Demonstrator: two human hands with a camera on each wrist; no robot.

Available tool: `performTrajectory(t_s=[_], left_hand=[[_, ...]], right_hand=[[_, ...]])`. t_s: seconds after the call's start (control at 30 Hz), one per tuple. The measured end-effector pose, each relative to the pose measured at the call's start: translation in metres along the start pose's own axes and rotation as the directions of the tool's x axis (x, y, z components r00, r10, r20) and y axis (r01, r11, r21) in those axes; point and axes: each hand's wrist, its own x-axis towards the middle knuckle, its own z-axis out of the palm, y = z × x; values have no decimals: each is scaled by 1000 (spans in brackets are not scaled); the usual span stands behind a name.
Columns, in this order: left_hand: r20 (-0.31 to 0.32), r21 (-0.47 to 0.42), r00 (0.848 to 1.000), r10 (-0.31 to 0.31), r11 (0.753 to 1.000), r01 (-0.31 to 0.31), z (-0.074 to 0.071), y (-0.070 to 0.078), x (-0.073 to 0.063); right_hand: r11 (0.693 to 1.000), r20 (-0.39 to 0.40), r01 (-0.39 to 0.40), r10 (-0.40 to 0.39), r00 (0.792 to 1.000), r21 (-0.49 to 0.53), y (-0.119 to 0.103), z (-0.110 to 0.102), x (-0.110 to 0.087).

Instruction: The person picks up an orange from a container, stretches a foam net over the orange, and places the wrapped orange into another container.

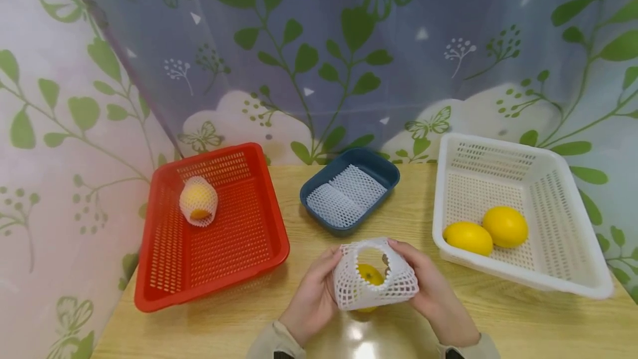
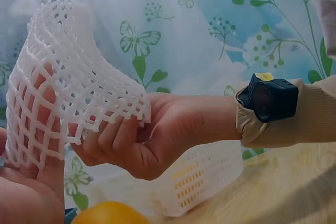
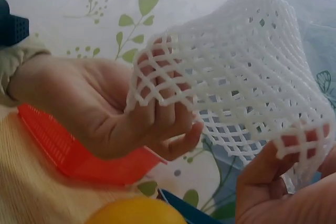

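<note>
A white foam fruit net (image 1: 349, 287) is stretched wide between my two hands. My left hand (image 1: 316, 292) grips its left side, with fingers inside the mesh in the left wrist view. The right side is held by my right hand (image 1: 433, 287), fingers curled round the net's edge (image 2: 131, 106). Below the net, a yellow oval fruit (image 1: 370, 275) shows through the round opening; in the right wrist view the fruit (image 3: 136, 213) appears under both hands, apart from them. Most of it is hidden by the mesh in the head view.
On the left, a red basket (image 1: 229, 270) holds one netted yellow fruit (image 1: 198, 201). A blue tray (image 1: 379, 162) with flat white foam nets (image 1: 346, 195) sits at the back middle. On the right, a white basket (image 1: 548, 181) contains two yellow fruits (image 1: 505, 226). A patterned curtain hangs behind.
</note>
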Motion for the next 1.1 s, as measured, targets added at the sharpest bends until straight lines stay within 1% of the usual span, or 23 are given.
performTrajectory(t_s=[0.2,0.3,0.43,0.53,0.67,0.77,0.83,0.87,0.9,0.93,1.03,1.1], left_hand=[[-81,18,996,41,999,-40,-12,-6,9],[-115,34,992,46,999,-42,-17,-9,12],[-152,53,988,40,998,-32,-26,-14,14],[-168,77,985,37,997,-24,-34,-20,17],[-198,138,979,40,990,-13,-47,-28,21],[-225,198,972,65,980,-20,-56,-33,23],[-232,230,969,82,973,-27,-60,-35,24],[-234,244,968,90,969,-31,-62,-36,25],[-235,255,967,98,966,-36,-63,-37,25],[-237,262,966,103,964,-39,-63,-38,26],[-251,280,961,113,959,-40,-64,-39,26],[-271,307,955,122,951,-35,-64,-40,27]], right_hand=[[999,0,-18,18,1000,-39,3,-19,5],[997,-16,-28,27,999,-67,7,-30,7],[990,-75,-48,39,996,-133,14,-46,9],[982,-111,-66,47,993,-179,20,-55,10],[977,-136,-97,71,988,-192,28,-65,13],[970,-215,-109,61,975,-219,35,-70,16],[951,-293,-111,23,956,-288,39,-70,19],[936,-337,-115,-4,941,-333,41,-70,20],[918,-373,-121,-31,927,-378,42,-70,21],[893,-399,-134,-55,915,-430,44,-69,22],[819,-454,-173,-117,883,-548,47,-66,25],[786,-463,-185,-141,875,-590,50,-65,25]])
